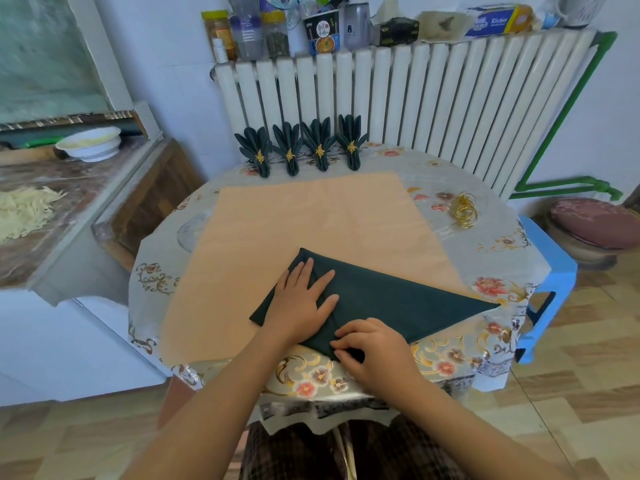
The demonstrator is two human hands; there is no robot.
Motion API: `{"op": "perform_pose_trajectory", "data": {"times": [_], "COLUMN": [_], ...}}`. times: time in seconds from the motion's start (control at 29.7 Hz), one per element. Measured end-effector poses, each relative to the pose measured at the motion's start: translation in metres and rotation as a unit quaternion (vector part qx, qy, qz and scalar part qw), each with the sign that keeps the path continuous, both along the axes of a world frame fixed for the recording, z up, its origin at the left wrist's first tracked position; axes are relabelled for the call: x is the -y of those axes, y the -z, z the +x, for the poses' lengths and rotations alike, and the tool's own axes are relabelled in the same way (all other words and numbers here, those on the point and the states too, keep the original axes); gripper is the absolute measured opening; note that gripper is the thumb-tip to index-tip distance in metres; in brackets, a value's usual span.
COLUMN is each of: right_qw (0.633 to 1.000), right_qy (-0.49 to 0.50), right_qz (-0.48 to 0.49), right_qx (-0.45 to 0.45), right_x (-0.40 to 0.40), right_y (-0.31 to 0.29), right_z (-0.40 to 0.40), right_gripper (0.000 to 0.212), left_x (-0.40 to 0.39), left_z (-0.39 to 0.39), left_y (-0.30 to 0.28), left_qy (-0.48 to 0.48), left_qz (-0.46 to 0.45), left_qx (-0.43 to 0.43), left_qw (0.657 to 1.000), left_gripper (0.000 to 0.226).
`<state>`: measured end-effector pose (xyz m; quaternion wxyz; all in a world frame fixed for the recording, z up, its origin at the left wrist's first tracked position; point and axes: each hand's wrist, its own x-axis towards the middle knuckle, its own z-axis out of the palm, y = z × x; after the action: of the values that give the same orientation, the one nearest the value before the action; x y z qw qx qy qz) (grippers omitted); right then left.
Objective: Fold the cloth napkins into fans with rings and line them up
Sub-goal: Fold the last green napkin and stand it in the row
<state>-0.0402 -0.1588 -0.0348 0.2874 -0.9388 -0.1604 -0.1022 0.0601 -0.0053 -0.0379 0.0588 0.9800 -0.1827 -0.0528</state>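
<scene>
Right hand (372, 353) pinches the near corner of the dark green cloth napkin (391, 299), folded to a triangle on the peach fabric mat (311, 216) at the table's near edge; left hand (301, 299) lies flat on its left half, fingers straight. Cloth looks soft and light, likely slides, so I'd pin it and work from corners. Blue box (491, 24) on the radiator reads "Kitchen".

Both forearms bare, no sleeves in view. Dark plaid trousers (374, 452), brown-and-cream check, pale drawstring at centre.
</scene>
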Motion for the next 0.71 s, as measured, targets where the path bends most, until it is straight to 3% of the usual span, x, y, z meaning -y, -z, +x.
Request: {"op": "perform_pose_trajectory", "data": {"times": [0.1,0.17,0.24,0.34,0.51,0.71], "right_qw": [0.998,0.998,0.988,0.946,0.917,0.903], "right_qy": [-0.017,0.046,0.134,0.197,0.137,0.086], "right_qz": [0.017,0.016,-0.06,-0.214,-0.262,-0.231], "right_qx": [-0.057,-0.03,-0.038,-0.144,-0.269,-0.353], "right_x": [0.015,0.033,0.061,0.097,0.129,0.144], "right_y": [-0.021,-0.032,-0.039,-0.041,-0.052,-0.061], "right_z": [0.009,0.021,0.035,0.055,0.074,0.084], "right_gripper": [0.021,0.025,0.031,0.034,0.032,0.04], "left_x": [-0.001,-0.002,-0.001,-0.003,-0.003,0.0], "left_z": [-0.001,0.0,-0.001,-0.001,0.0,-0.001], "left_y": [0.001,0.001,0.002,0.003,0.003,0.002], "left_qy": [0.0,0.0,0.0,-0.003,-0.002,-0.006], "left_qz": [-0.013,-0.017,-0.018,-0.016,-0.022,-0.034], "left_qx": [-0.001,0.0,0.002,0.001,0.008,0.007], "left_qw": [1.0,1.0,1.0,1.0,1.0,0.999], "left_gripper": [0.057,0.057,0.057,0.057,0.057,0.084]}}
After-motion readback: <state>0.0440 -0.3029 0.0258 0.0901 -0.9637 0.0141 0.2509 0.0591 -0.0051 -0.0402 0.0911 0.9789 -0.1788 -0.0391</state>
